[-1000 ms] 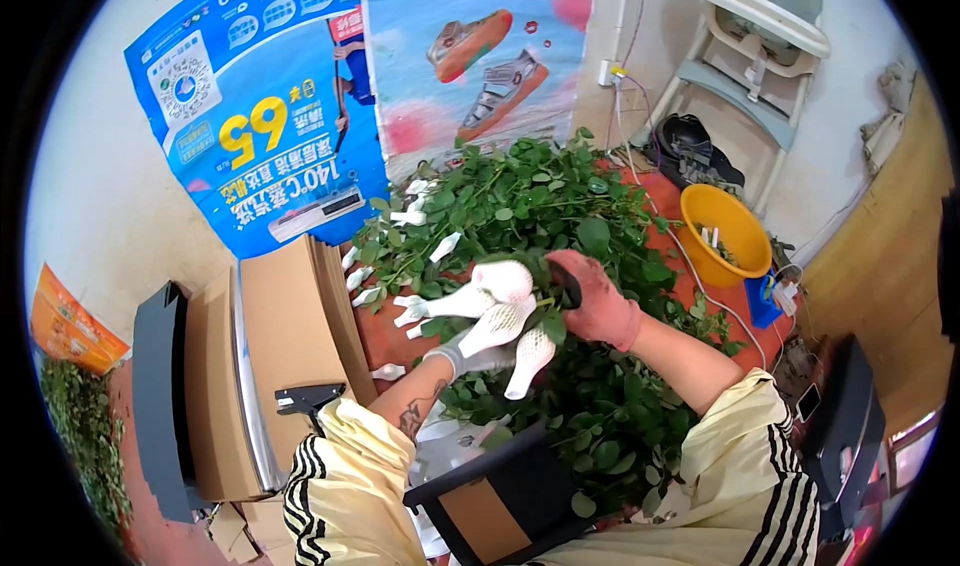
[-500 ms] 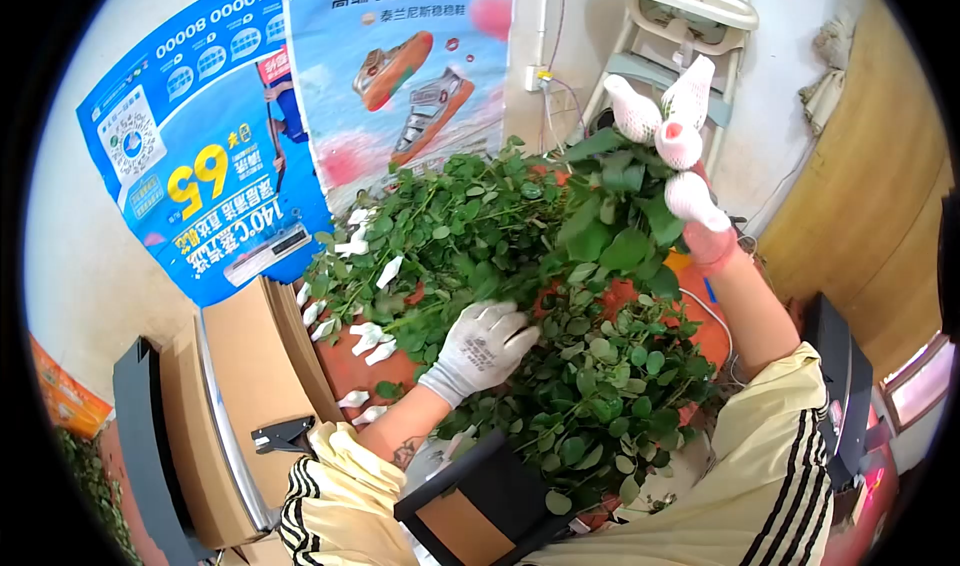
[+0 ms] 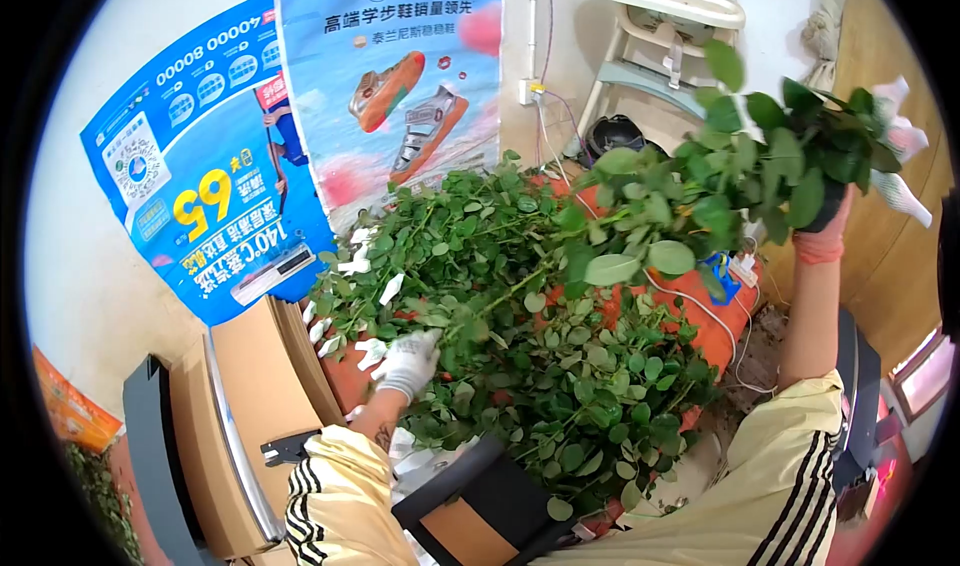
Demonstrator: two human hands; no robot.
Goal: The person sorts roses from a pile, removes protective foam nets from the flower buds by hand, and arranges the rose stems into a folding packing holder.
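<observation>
My right hand (image 3: 828, 228), in a dark glove with a pinkish cuff, is raised at the right and closed round a bunch of roses (image 3: 770, 166). Their buds, in white net sleeves (image 3: 903, 144), point right, and the leafy stems reach left over the pile. My left hand (image 3: 408, 362), in a whitish glove, is low at the pile's left side, its fingers closed at the lower end of a long rose stem (image 3: 515, 288). Beside it lie white-sleeved buds (image 3: 370, 352). Leaves and blur partly hide its fingertips.
A heap of leafy rose stems (image 3: 580, 376) covers the red tabletop (image 3: 715, 331). Cardboard sheets (image 3: 262, 366) with a black stapler-like tool (image 3: 288, 448) stand at left. A white cable (image 3: 690, 311) crosses the table's right side. Behind stands a high chair (image 3: 665, 11).
My right hand has swung the bunch outward to the right, its buds now turned right. My left hand has moved left and slightly down from the leaves, its fingers now closed.
</observation>
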